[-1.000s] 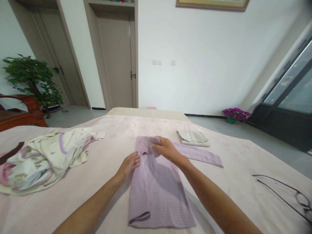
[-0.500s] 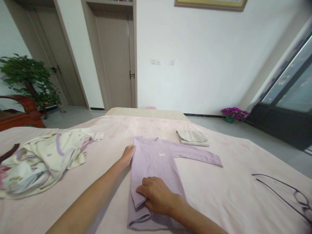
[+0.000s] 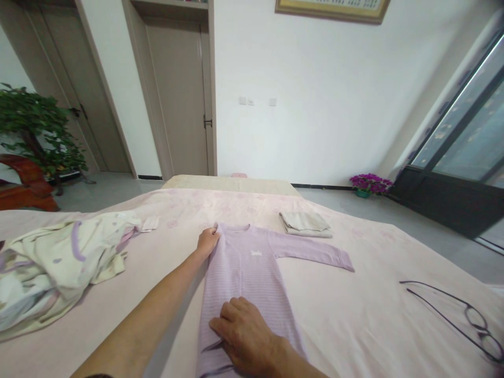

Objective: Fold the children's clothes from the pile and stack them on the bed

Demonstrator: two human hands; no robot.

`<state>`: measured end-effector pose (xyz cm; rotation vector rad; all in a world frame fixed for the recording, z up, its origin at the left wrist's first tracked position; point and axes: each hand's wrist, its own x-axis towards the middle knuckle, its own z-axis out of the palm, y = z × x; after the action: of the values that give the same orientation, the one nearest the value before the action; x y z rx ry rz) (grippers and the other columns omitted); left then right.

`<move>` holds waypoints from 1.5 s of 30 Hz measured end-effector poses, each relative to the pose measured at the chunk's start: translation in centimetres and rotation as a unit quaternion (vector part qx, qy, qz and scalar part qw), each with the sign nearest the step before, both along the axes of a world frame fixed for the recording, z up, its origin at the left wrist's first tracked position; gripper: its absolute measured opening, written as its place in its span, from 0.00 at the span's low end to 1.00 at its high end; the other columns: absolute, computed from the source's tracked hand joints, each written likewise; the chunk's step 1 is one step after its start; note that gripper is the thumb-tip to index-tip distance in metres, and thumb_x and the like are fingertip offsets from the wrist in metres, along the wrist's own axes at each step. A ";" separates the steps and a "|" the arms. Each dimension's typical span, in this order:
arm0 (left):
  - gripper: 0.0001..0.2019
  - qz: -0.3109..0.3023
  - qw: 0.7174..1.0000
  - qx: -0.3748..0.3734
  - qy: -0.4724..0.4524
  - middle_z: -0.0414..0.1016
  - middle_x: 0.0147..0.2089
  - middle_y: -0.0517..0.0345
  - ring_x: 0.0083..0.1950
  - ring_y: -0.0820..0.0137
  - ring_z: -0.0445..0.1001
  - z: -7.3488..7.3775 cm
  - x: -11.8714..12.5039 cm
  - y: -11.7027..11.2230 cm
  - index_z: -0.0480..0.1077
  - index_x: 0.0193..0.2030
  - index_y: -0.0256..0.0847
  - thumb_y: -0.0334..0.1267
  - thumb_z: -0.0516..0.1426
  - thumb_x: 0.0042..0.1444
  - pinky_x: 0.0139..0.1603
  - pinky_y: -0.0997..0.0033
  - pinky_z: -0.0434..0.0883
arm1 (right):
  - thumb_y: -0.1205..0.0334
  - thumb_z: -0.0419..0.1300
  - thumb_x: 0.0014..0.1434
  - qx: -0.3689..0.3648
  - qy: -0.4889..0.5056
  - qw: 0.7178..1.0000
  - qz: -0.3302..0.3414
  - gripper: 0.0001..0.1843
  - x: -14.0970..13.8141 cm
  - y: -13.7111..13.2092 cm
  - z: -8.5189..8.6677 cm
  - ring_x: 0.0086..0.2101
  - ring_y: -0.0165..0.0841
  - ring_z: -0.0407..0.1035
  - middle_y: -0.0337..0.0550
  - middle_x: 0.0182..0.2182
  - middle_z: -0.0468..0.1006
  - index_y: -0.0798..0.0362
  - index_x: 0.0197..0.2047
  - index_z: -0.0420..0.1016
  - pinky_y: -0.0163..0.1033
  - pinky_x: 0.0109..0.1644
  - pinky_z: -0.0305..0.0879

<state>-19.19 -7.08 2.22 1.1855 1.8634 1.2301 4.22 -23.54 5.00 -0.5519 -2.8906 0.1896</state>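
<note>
On a pink sheet (image 3: 354, 315), both hands at a lilac shirt (image 3: 258, 283)

In the middle of the sheet, the shirt lies front up, its neckline (image 3: 238, 228) at the far end and its hem toward the person. The left hand (image 3: 208, 241) is at the shirt's left shoulder, its grip pinched on the cloth there. The right hand (image 3: 242, 331) is over the lower front, fingers curled and knuckles up; whether its grip has hold of any cloth, I cannot tell. Just beneath it the fabric shows folded edges. A small white print (image 3: 256, 253) marks the chest, and one sleeve (image 3: 315, 253) stretches out to the right.

Just beyond that sleeve sits a folded pale cloth (image 3: 305, 224). Well to the right lie dark-framed glasses (image 3: 482, 333), their arms open. On the left side is a rumpled heap of cream clothes (image 3: 59, 252) with purple trim.

Past the sheet, purple flowers (image 3: 370, 182) stand on the floor by a white wall (image 3: 315, 105), and a leafy plant (image 3: 35, 121) is at far left.
</note>
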 end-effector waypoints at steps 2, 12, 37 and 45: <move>0.04 0.024 0.996 -0.037 0.072 0.80 0.35 0.48 0.48 0.56 0.76 -0.4 -0.8 0.3 0.73 0.26 0.40 0.36 0.59 0.48 0.41 0.70 0.67 | 0.64 0.58 0.56 -0.002 0.009 1.000 0.015 0.06 0.3 0.1 -0.2 0.36 0.34 0.61 0.40 0.35 0.71 0.50 0.39 0.68 0.40 0.38 0.51; 0.14 0.045 0.949 -0.141 0.279 0.80 0.48 0.51 0.48 0.58 0.77 -1.3 -2.3 1.1 0.74 0.43 0.48 0.48 0.59 0.52 0.40 0.67 0.68 | 0.60 0.57 0.55 0.000 0.038 0.998 0.055 0.06 1.1 0.5 -1.4 0.34 0.34 0.59 0.40 0.33 0.69 0.50 0.37 0.68 0.41 0.39 0.51; 0.17 0.053 0.934 -0.187 0.300 0.79 0.49 0.53 0.50 0.57 0.77 -1.1 -3.2 2.9 0.71 0.43 0.49 0.55 0.60 0.51 0.42 0.64 0.69 | 0.41 0.58 0.60 -0.025 0.090 0.993 0.073 0.18 0.0 0.1 -2.8 0.35 0.33 0.62 0.39 0.33 0.71 0.48 0.40 0.74 0.39 0.40 0.53; 0.19 0.039 0.940 -0.188 0.282 0.78 0.50 0.51 0.52 0.56 0.76 -1.4 -3.5 2.8 0.70 0.45 0.48 0.56 0.58 0.52 0.45 0.62 0.69 | 0.59 0.61 0.50 -0.103 0.082 0.989 0.063 0.20 0.8 0.1 -1.2 0.39 0.35 0.63 0.41 0.40 0.72 0.47 0.49 0.74 0.41 0.44 0.55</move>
<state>-22.67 -4.30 0.84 1.3400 2.4419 0.5435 5.01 -23.47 3.81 -0.3648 -2.7628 0.5304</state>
